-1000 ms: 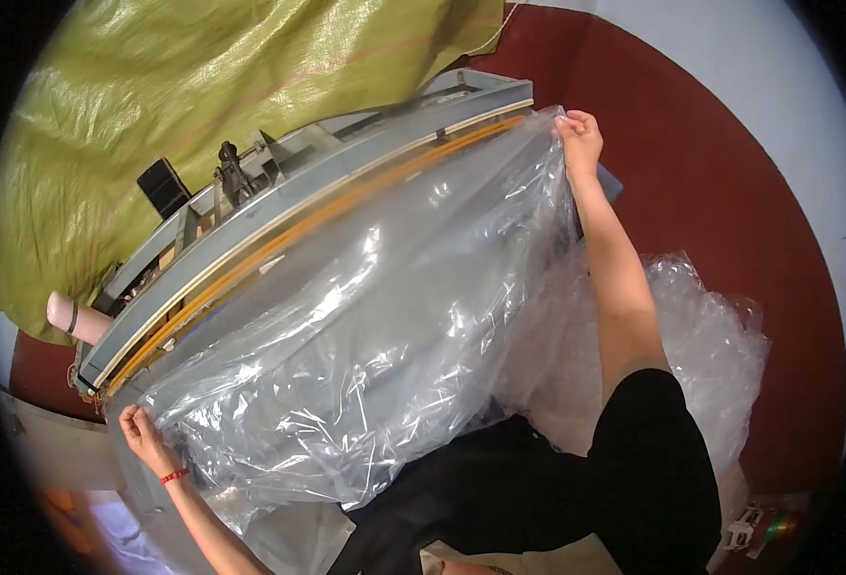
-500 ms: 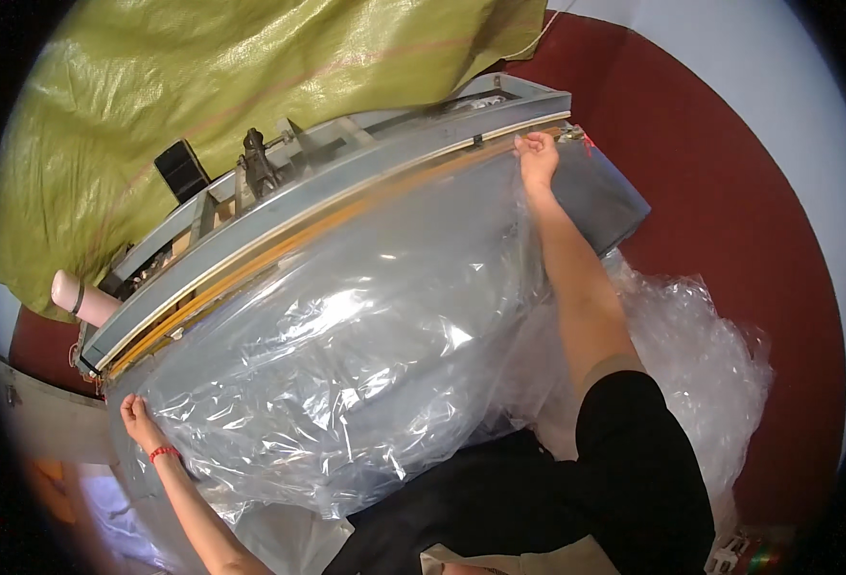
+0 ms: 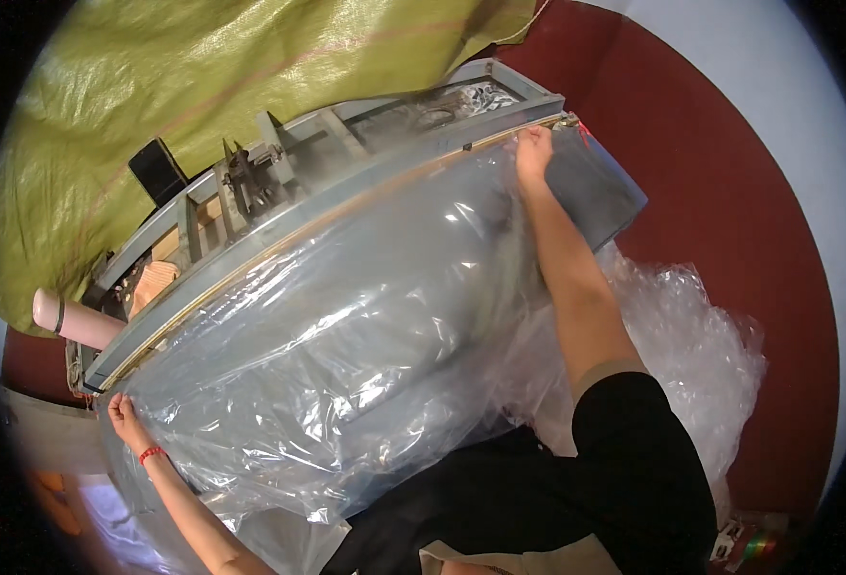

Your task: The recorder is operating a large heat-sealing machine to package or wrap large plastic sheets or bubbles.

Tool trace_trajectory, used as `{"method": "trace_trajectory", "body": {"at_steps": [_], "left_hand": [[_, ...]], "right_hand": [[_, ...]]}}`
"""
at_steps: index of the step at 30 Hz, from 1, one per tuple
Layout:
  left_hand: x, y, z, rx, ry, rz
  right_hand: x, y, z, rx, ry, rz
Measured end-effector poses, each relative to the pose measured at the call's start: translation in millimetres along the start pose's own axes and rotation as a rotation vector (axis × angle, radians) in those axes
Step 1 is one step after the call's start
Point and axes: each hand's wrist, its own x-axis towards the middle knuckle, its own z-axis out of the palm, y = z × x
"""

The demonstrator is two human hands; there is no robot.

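Observation:
A wide clear plastic sheet (image 3: 346, 316), glossy and wrinkled, stretches between my two hands. My left hand (image 3: 126, 419), with a red bracelet on the wrist, is closed on the sheet's far left corner. At the far right, my right hand (image 3: 534, 155) pinches the sheet's other corner, arm reaching well forward. The sheet's far edge lies along the long grey metal bar (image 3: 346, 180) of a machine frame. That bar covers the edge, so whether it clamps the plastic I cannot tell. Toward me, the sheet droops in folds near my lap.
Crumpled clear plastic (image 3: 677, 355) is heaped at the right. A pink bottle (image 3: 78, 319) and a dark phone (image 3: 157, 172) sit along the machine's far side. Yellow-green woven sheeting (image 3: 250, 57) hangs behind. A grey tabletop end (image 3: 591, 187) juts out right.
The machine's long bar has swung down toward me, hiding the orange strip beneath it and showing more of the frame's inside. My left hand has shifted slightly left; both hands keep their hold.

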Motion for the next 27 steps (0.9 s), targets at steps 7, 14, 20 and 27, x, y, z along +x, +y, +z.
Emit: {"method": "trace_trajectory", "body": {"at_steps": [7,14,20,27], "left_hand": [[2.3,-4.4,-3.4,-0.005,0.002,0.020],[-67.8,73.9,10.6,0.183,-0.039,0.160],[-120.1,163.2,60.9,-0.070,-0.272,0.142],[-156.0,193.3,25.6,-0.104,-0.245,0.131]], "right_hand": [[-6.4,-19.0,-4.5,-0.122,-0.166,0.152],[-34.6,-113.7,-50.5,-0.572,-0.270,-0.307],[20.7,-137.3,-127.9,-0.961,0.102,-0.682],[-256.5,-214.8,75.7,-0.288,-1.176,-0.698]]}}
